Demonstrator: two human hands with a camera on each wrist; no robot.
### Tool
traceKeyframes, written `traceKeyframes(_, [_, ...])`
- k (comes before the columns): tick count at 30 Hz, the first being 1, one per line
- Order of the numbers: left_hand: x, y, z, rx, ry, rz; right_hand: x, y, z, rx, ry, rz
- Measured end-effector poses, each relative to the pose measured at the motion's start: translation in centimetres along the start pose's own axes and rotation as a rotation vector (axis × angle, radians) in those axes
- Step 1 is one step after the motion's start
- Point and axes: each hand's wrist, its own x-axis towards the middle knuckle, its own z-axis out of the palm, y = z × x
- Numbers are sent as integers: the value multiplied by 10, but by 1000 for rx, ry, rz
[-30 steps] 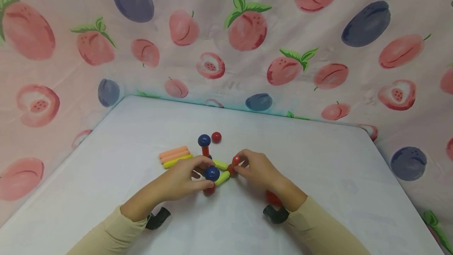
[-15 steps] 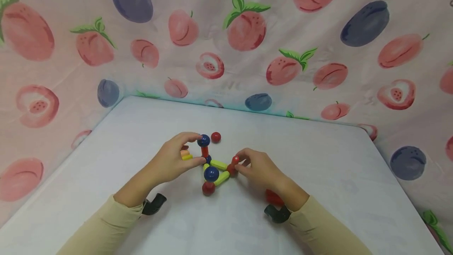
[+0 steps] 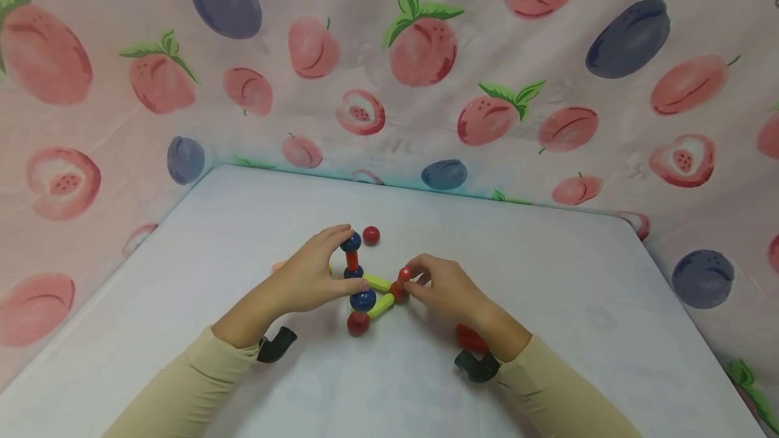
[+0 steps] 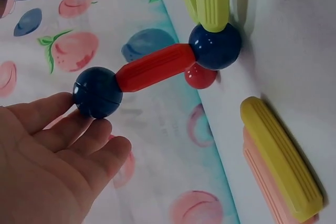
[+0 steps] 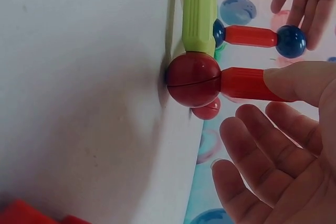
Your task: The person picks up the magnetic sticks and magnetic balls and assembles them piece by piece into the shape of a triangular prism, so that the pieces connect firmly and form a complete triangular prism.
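Note:
Yellow-green rods [image 3: 382,305] join a red ball [image 3: 358,324] in front, another red ball [image 3: 398,292] at right and a blue ball [image 4: 215,46] at the back. Red rods rise from all three. Blue balls top the back rod [image 4: 156,67] and the front one. The left hand [image 3: 307,276] has its fingertips on the back top blue ball [image 4: 97,92]; its thumb lies by the front top blue ball [image 3: 362,299], contact unclear. The right hand [image 3: 447,290] pinches the right red rod [image 5: 247,83], which has a bare upper end in the head view.
A loose red ball [image 3: 371,235] lies behind the structure on the white table [image 3: 517,255]. Yellow [image 4: 281,158] and peach rods [image 4: 262,174] lie left of it, mostly behind the left hand in the head view. Red pieces [image 3: 470,338] lie beside the right wrist.
The left hand has moved from the front top blue ball back to the rear one, and its thumb has since shifted toward the front ball. The right hand keeps its place on the red rod.

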Motion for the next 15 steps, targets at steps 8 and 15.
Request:
traceKeyframes(8, [-1,-1,-2,-4,-26,36,1,0,1,-5,-4,4])
traceKeyframes(15, [-1,-3,-3,-33,-32,88,1,0,2,-5,-8,-1])
